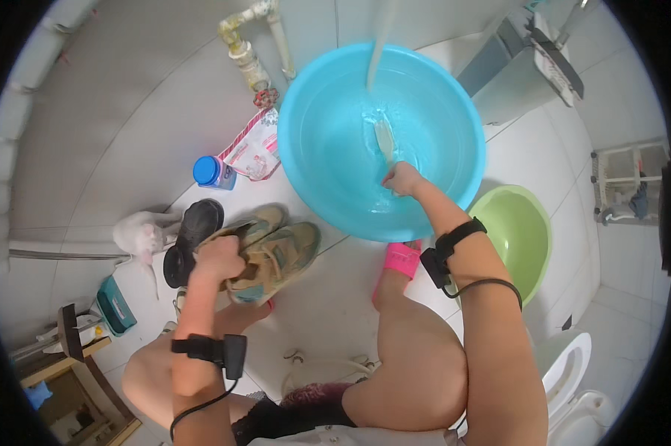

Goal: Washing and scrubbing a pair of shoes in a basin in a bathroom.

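Note:
My right hand (pixel 402 180) is closed around the handle end of a pale brush (pixel 384 140), held over the large blue basin (pixel 295 167). Clear water ripples in the basin around the brush head. On the left, my left hand (pixel 220 258) grips the heel opening of a tan and teal sneaker (pixel 280 256), its fingers partly hidden by the shoe. The second sneaker (pixel 265 221) lies right beside it, and I cannot tell whether that hand touches it too.
A whitish hose (pixel 377 63) reaches down into the basin. A green basin (pixel 545 241) stands to the right. A blue-lidded jar (pixel 215 172), a pink-and-white bag (pixel 255 152), black footwear (pixel 200 223) and a white cat (pixel 141 234) are at the left. A toilet (pixel 573 364) is lower right.

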`<state>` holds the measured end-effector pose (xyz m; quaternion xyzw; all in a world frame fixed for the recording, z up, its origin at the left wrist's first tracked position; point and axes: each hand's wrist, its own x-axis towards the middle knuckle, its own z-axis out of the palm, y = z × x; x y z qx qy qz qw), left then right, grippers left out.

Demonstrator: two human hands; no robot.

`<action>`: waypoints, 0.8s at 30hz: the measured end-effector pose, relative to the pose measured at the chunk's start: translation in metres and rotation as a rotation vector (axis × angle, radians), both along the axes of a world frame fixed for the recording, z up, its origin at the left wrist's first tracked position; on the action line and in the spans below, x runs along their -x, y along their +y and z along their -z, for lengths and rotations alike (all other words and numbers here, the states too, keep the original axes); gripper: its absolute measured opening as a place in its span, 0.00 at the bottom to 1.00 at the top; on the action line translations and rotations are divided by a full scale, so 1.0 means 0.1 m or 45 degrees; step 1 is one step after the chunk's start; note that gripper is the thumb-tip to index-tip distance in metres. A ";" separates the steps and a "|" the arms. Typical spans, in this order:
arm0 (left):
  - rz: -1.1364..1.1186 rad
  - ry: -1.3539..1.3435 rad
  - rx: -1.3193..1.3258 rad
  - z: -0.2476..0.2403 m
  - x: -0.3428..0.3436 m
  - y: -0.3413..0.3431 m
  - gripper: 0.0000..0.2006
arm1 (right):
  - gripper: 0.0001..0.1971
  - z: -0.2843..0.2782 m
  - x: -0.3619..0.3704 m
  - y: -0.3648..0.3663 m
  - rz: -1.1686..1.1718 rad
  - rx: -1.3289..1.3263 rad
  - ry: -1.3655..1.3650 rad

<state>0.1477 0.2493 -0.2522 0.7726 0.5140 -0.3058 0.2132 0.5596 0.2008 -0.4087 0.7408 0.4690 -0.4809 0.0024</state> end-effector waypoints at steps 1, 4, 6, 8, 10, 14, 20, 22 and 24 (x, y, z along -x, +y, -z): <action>0.027 0.089 0.023 -0.25 -0.03 0.04 0.16 | 0.24 -0.15 0.00 -0.04 0.232 -0.043 0.157; 0.088 0.169 -0.132 -0.88 0.07 0.05 0.15 | 0.24 -0.84 0.10 -0.14 0.278 -0.189 0.152; 0.109 0.193 -0.214 -1.32 0.10 0.04 0.16 | 0.25 -1.12 0.02 -0.21 0.214 -0.287 0.023; 0.084 0.019 -0.328 -1.77 -0.02 0.01 0.17 | 0.26 -1.25 -0.15 -0.32 0.166 -0.370 -0.125; 0.082 -0.064 -0.376 -2.12 -0.27 0.01 0.17 | 0.25 -1.29 -0.31 -0.44 0.243 -0.434 -0.201; 0.118 -0.235 -0.430 -2.32 -0.89 0.04 0.15 | 0.22 -1.73 -0.33 -0.55 0.407 -0.337 -0.099; 0.216 -0.434 -0.420 -1.13 -1.89 0.59 0.13 | 0.18 -1.07 -0.65 -0.60 0.433 -0.570 -0.259; 0.222 -0.439 -0.430 -0.81 -2.18 0.71 0.13 | 0.19 -0.95 -0.70 -0.56 0.514 -0.672 -0.278; 0.267 -0.450 -0.438 -0.36 -2.41 0.91 0.12 | 0.19 -0.93 -0.68 -0.44 0.525 -0.591 -0.336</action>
